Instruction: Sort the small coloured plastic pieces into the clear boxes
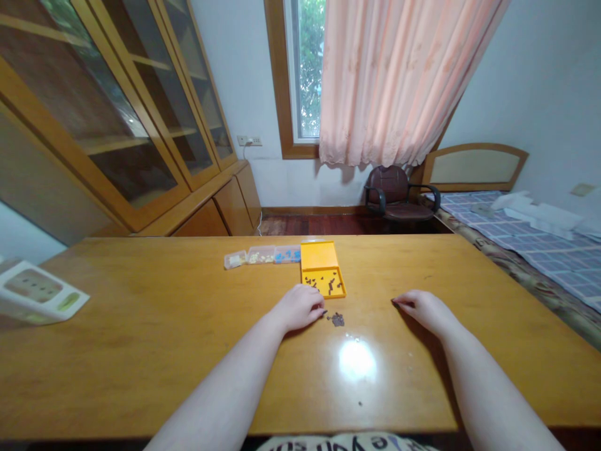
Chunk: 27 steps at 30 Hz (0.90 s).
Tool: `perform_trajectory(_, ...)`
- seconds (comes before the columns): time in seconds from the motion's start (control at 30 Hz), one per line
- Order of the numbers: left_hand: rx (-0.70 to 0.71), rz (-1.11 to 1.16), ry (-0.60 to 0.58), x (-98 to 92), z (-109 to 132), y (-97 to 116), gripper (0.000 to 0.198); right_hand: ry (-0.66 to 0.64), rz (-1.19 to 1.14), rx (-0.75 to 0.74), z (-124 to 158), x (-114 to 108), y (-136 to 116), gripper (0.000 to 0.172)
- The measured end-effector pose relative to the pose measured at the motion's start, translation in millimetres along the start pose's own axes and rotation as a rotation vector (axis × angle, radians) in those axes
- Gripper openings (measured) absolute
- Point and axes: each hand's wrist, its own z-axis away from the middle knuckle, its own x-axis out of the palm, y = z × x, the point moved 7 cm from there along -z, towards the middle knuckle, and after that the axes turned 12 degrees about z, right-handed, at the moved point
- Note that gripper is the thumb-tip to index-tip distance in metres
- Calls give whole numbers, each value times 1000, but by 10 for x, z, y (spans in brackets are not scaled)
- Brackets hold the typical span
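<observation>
An open orange box point(322, 268) lies on the wooden table point(141, 326) with several small dark pieces in its near half. A little heap of the same dark pieces point(337, 319) lies on the tabletop just in front of it. My left hand point(300, 306) rests on the table left of the heap, fingers curled together, fingertips close to the pieces. My right hand point(420, 307) rests on the table to the right, fingers drawn together in a pinch, and whatever they hold is too small to see.
A row of small clear containers point(261, 255) with pale and blue bits sits left of the orange box. A white carton point(35, 291) lies at the table's left edge. Beyond are a glass-fronted cabinet, a dark chair point(399, 194) and a bed on the right.
</observation>
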Motion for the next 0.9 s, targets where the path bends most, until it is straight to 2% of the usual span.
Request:
perform_trajectory(0.1,-12,-9,-1,-11,4,4,15,47,142,-20,20,-66,-156,26)
perform_trajectory(0.2,-29,-18,-5,-11,9,-6,16,68,175,-61,33,-81,-316,27)
perform_trajectory(0.37,-63,-10,-38,12,18,-25,12,70,110,-170,-6,-89,-589,24)
perform_trajectory(0.5,-81,-11,-97,49,10,-16,12,157,6,-290,-109,-278,-971,21)
perform_trajectory(0.6,-104,-15,-111,70,0,-30,12,243,-129,-246,-260,-366,-1248,20)
perform_trajectory(0.73,-108,-40,-100,83,-2,-48,11,232,-283,-95,-425,-150,-1449,23)
perform_trajectory(0.8,-92,-57,-93,83,-1,-42,12,243,-273,-88,-427,-49,-1483,26)
perform_trajectory(0.9,-80,-82,-86,78,-1,-35,14,193,-244,-183,-377,17,-1506,25)
